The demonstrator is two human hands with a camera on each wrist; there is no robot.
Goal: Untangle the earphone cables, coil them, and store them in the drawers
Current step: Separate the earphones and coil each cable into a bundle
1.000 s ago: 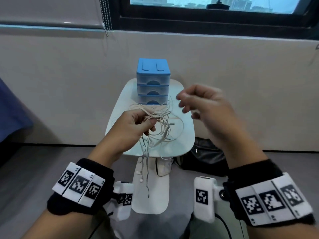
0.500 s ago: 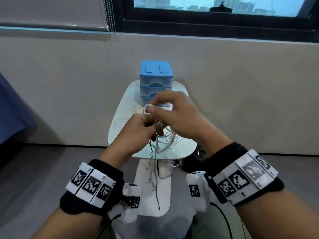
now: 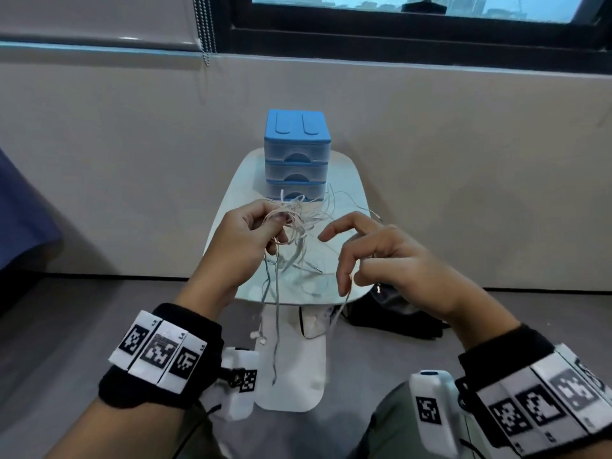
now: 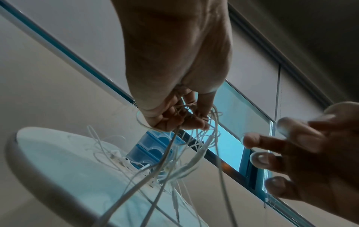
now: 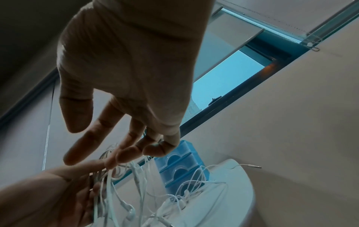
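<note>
A tangle of white and pinkish earphone cables (image 3: 299, 223) hangs from my left hand (image 3: 276, 228), which grips the bundle above the small white table (image 3: 347, 180); pinkish loops lie round its fingers (image 4: 174, 119). Strands and earbuds (image 3: 259, 336) dangle below the table edge. My right hand (image 3: 351, 265) is just to the right, index finger out, other fingers curled; a thin pinkish strand (image 3: 346, 294) hangs from between thumb and curled fingers. More earphones (image 5: 174, 201) lie on the table. The blue three-drawer box (image 3: 297, 154) stands behind, all drawers closed.
The table stands against a beige wall under a window. A black bag (image 3: 394, 313) lies on the floor to the right of the white table base (image 3: 291, 376). A blue cloth (image 3: 20, 220) is at the far left. Grey floor lies on both sides.
My right hand was on the bundle at the left hand half a second ago; it has drawn away to the right and down with a strand. The left hand keeps its grip.
</note>
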